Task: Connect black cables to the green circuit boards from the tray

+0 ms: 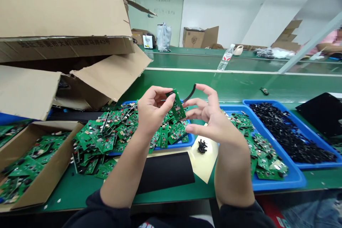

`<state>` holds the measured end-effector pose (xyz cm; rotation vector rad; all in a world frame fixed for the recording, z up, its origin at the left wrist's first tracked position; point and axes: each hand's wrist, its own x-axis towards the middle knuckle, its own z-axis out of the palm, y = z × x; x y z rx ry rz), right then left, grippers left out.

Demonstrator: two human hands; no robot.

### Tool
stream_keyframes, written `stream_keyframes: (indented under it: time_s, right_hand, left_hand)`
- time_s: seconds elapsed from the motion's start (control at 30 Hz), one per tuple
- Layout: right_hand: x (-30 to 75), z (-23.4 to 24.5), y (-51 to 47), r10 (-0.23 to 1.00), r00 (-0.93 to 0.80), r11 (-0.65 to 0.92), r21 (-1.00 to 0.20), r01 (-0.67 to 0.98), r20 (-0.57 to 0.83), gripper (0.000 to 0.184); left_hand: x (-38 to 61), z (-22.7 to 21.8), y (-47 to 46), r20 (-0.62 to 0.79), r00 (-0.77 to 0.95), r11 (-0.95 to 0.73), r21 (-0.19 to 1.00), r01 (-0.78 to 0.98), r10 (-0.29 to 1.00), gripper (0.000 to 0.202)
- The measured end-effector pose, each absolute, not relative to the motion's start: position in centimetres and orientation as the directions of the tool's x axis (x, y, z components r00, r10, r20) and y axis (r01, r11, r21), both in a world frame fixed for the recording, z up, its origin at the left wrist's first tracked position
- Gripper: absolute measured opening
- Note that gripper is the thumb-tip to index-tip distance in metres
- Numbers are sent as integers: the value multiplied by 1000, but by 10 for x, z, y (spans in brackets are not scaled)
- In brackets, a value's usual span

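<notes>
Head view | left hand (152,108) holds circuit board (177,105) upright; long axis near-vertical

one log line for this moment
left hand: holds green circuit board | right hand: pinches black strip | below: blue tray of boards

Black top (114,221), left sleeve (91,212) and right sleeve (240,215) bunched at the elbows, forearms bare. Left hand (152,114), right hand (213,119) bare, short plain nails.
</notes>
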<state>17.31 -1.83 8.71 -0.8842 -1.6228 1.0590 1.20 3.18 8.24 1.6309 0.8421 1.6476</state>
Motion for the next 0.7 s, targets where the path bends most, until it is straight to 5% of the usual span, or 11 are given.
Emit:
stream_keyframes:
  time_s: [0.33,0.53,0.7]
  right_hand:
    - [161,78,-9,944,-64,325,-945,20,323,87]
    - [185,57,-28,976,57,211,-977,-35,209,90]
    - [258,20,-57,839,530,-12,-970,244,123,95]
  left_hand:
    - [5,86,36,645,17,-623,731,278,764,10]
    - [13,83,37,432,384,-559,760,331,816,22]
    - [7,89,37,345,453,-536,739,409,822,41]
